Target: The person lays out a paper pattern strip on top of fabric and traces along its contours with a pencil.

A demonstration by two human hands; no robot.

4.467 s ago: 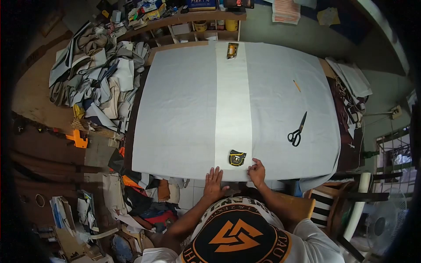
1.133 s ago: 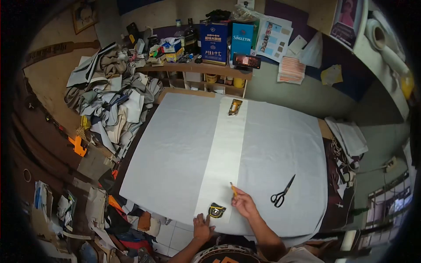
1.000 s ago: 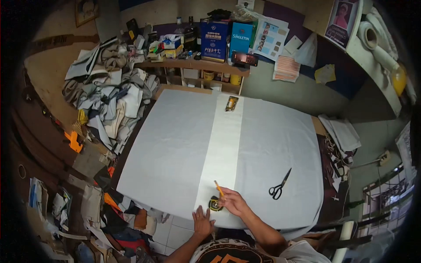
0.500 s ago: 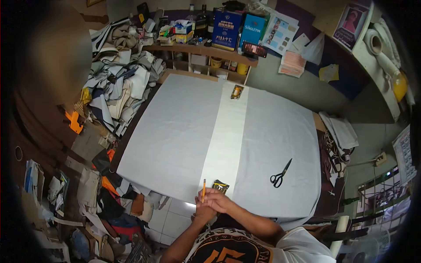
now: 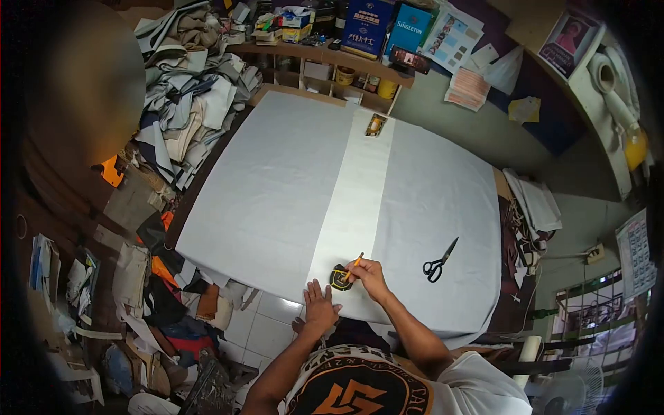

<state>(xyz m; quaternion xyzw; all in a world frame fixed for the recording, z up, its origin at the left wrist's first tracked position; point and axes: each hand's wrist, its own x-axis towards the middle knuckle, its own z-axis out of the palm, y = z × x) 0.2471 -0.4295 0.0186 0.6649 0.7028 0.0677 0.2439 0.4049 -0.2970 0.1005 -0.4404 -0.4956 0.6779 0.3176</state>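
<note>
A yellow pencil (image 5: 357, 262) is held in my right hand (image 5: 372, 279), its lower end by a black-and-yellow tape measure (image 5: 340, 278). Whether the hand also touches the tape measure I cannot tell. My left hand (image 5: 320, 309) lies flat at the near edge, fingers spread, on the end of a long white strip (image 5: 351, 197). This strip runs down the middle of a light grey cloth (image 5: 270, 180) covering the table. At its far end sits a small orange-and-black item (image 5: 375, 125). Black scissors (image 5: 440, 261) rest on the cloth to the right.
Fabric scraps (image 5: 190, 104) are heaped left of the table, with more cloth on the floor. Behind it stands a shelf (image 5: 311, 55) with boxes and a phone (image 5: 409, 60). Folded white cloth (image 5: 536, 200) lies at the right edge. A fan (image 5: 574, 391) is at lower right.
My hands have come apart from being together at the near edge. The right moved with the pencil to the tape measure; the left flattened on the strip. The view has tilted slightly downward.
</note>
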